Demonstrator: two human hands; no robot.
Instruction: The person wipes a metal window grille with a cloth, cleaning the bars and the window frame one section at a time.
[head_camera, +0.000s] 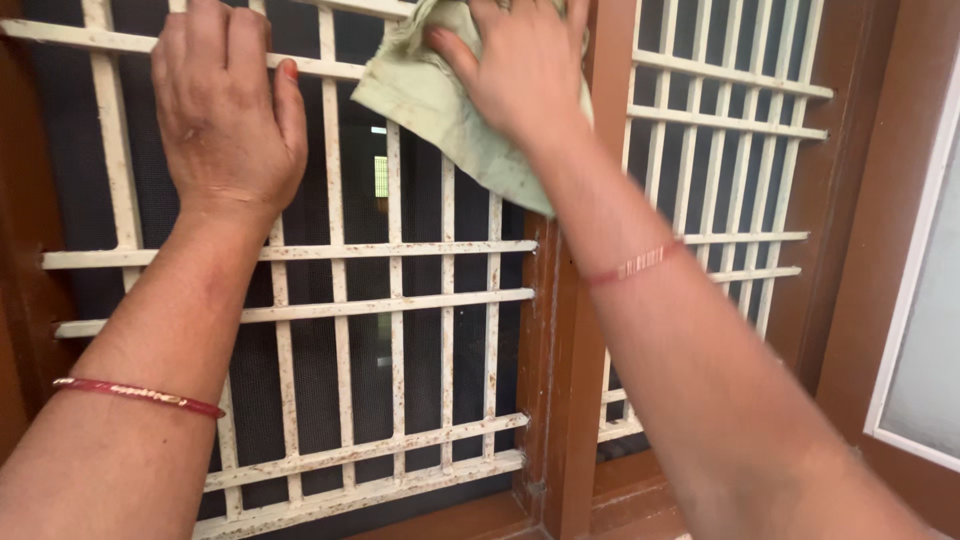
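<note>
Cloth: pale green rag (455, 115), pressed against upper window grille (390, 300), beside brown frame post (565, 330).
Right hand (520, 65): fingers spread, grasping the rag.
Left hand (228, 105): flat, released, resting on white rust-speckled bars.
Mesh: dark screen behind bars.

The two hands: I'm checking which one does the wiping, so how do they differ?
The right hand presses a pale green cloth against the white window grille; the left hand holds nothing and lies flat on the bars. The right looks motion-blurred, the left sharp. Both wrists wear a thin red band.
</note>
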